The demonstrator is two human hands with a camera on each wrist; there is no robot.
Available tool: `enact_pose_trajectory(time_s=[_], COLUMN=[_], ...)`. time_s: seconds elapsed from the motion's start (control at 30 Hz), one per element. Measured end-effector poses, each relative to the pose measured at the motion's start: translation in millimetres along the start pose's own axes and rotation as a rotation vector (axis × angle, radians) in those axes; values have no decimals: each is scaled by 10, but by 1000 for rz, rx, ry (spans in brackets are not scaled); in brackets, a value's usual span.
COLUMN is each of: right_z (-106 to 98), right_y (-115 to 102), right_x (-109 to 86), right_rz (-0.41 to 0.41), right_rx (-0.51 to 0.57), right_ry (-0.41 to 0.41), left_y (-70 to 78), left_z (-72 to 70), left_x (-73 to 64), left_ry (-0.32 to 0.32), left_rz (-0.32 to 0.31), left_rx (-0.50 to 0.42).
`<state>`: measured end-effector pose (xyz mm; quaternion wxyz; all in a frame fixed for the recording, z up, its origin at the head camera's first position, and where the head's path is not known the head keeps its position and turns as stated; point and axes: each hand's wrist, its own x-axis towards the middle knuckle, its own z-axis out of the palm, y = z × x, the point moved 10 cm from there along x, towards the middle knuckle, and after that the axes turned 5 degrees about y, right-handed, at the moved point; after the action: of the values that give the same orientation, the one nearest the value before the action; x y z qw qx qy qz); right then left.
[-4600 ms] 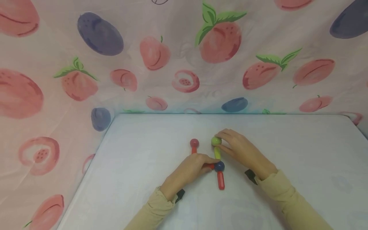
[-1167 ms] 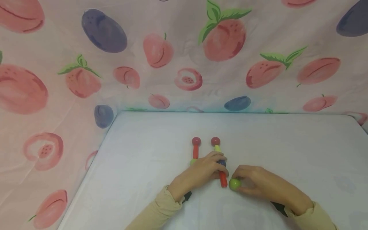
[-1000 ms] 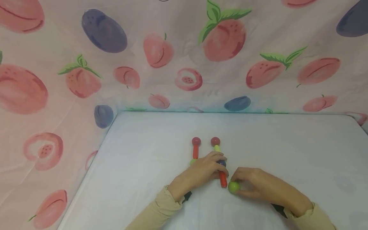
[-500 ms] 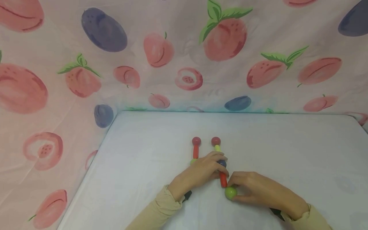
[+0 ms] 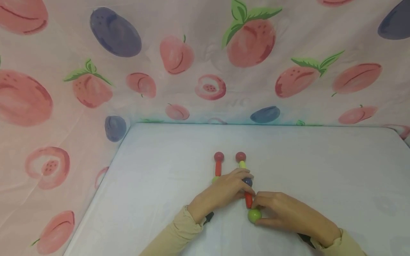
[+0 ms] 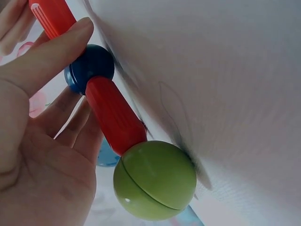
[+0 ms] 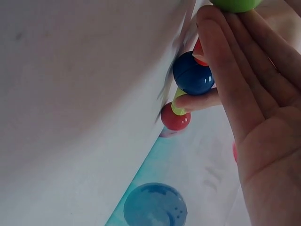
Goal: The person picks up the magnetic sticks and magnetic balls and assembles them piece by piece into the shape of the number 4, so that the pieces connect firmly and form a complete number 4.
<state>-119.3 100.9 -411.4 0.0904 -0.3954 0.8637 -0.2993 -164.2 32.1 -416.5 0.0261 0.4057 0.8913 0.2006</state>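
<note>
Toy balls and short rods lie joined on the white table. My left hand grips the blue ball between thumb and fingers. From this ball a red crossbar rod runs to a green ball, mostly covered by the hand in the head view. Another red rod points from the blue ball toward me. At its near end, my right hand pinches a second green ball, which appears to touch the rod. Beyond the blue ball are a yellow rod and a red ball.
The left column has a red rod topped by a red ball. Behind the white table hangs a fruit-patterned cloth, which also covers the left side.
Over the last second, my right hand has brought the green ball left and nearer me to the red rod's end. A red ball now tops the yellow rod, where a green one was earlier.
</note>
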Motion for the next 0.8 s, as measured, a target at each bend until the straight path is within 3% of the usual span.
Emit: enact_pose_trajectory(time_s=[0.8], right_z=[-1], right_y=[-61], right_x=[19], right_rz=[-41], right_rx=[-15], right_ry=[62], left_y=[26], left_z=[1], left_x=[13], left_ry=[-6], left_rz=[16], left_rx=[21])
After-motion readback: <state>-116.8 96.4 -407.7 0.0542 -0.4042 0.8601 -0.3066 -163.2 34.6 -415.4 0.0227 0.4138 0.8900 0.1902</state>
